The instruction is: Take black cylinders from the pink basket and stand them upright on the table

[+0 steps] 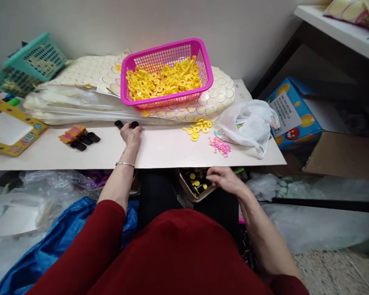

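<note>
My left hand rests on the white table, fingers curled around black cylindrical pieces; one black end shows on each side of the hand. The fingers hide whatever lies between them. Below the table's front edge, my right hand is closed, fingertips together, at the right side of a cardboard box. Black pieces with yellow discs fill that box. I cannot make out what the right fingers hold. Left of my left hand lie orange and pink pieces with black cylinders attached or touching.
A pink basket of yellow rings stands on sheets with round prints. Loose yellow rings, small pink beads and a white plastic bag lie to the right. A yellow frame-like box and teal basket are left.
</note>
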A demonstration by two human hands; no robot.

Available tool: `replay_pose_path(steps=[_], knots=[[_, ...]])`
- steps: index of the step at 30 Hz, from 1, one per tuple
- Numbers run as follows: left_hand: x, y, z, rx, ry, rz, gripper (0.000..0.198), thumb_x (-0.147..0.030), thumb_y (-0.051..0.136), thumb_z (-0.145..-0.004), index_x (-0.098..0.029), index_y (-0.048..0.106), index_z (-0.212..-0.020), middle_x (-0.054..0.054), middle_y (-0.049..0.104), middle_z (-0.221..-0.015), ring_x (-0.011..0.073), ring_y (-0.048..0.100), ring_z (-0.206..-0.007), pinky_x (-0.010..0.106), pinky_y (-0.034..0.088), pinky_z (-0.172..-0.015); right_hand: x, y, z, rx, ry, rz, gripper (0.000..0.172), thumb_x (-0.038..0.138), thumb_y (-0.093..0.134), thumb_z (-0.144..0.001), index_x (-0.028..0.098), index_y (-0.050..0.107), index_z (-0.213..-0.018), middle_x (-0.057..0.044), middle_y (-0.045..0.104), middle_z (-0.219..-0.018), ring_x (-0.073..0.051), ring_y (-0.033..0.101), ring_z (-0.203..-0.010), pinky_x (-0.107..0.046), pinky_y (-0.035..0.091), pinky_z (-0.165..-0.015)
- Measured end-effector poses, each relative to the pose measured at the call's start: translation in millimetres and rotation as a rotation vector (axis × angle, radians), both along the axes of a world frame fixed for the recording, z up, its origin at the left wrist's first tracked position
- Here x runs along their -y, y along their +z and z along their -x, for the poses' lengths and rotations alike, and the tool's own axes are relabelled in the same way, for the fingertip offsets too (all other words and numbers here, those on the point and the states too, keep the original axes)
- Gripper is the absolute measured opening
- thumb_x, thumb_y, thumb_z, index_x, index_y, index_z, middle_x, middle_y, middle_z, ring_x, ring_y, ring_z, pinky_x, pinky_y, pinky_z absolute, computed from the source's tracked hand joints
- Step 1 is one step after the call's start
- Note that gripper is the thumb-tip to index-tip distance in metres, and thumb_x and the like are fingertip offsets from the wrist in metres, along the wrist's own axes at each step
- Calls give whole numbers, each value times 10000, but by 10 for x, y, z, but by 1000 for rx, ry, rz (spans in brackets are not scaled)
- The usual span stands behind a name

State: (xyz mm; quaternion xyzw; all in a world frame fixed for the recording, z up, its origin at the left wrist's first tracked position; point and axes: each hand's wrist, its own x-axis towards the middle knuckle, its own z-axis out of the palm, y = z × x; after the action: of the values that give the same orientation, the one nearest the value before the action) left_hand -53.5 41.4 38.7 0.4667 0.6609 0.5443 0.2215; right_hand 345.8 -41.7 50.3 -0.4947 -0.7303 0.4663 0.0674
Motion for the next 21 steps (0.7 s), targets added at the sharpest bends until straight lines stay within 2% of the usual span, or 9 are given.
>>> replay_pose_path(steps=[3,4,6,10,13,17,21], knots=[[113,-54,-317,60,90,52,225,-274,782,-727,-146,623,-821,-47,558,-654,106,487,-708,300,406,-701,-184,-40,-186,-42,-456,-421,138,298,520,-811,213,620,-768,-40,644,-764,-205,606,-758,-336,479,-749],[173,-79,-478,79,74,80,269,-228,803,-668,-127,651,-864,-48,584,-667,105,506,-697,289,421,-692,-248,-81,-235,1,-557,-527,121,276,523,-782,213,622,-751,-58,653,-798,-219,608,-792,-352,475,-776],[301,-139,-847,101,-18,129,352,-200,824,-585,-120,692,-902,-59,591,-639,100,506,-625,267,416,-625,-351,-176,-312,75,-644,-609,108,250,541,-738,205,639,-739,-79,656,-835,-232,604,-809,-366,468,-788],[464,-250,-1550,146,-277,138,346,-210,809,-551,-167,730,-885,-53,609,-662,98,502,-588,251,413,-585,-430,-301,-381,126,-602,-604,150,261,563,-762,206,701,-778,-63,627,-812,-220,580,-766,-338,443,-712],[463,-297,-1890,131,-368,96,305,-189,798,-562,-178,736,-860,-40,629,-723,97,512,-611,253,434,-615,-436,-300,-377,201,-542,-629,186,276,554,-824,220,732,-819,-50,609,-806,-206,561,-759,-307,377,-645],[427,-339,-2093,55,-426,87,255,-166,788,-606,-177,727,-853,-32,621,-734,110,535,-648,254,436,-637,-443,-259,-349,301,-433,-662,226,264,523,-896,215,737,-841,-46,608,-834,-175,520,-729,-295,298,-611],[452,-363,-2130,-54,-442,36,262,-170,787,-663,-190,731,-919,-23,651,-791,121,561,-711,253,447,-679,-433,-229,-335,366,-349,-704,274,229,451,-944,182,717,-898,-86,641,-928,-192,534,-783,-306,299,-629]])
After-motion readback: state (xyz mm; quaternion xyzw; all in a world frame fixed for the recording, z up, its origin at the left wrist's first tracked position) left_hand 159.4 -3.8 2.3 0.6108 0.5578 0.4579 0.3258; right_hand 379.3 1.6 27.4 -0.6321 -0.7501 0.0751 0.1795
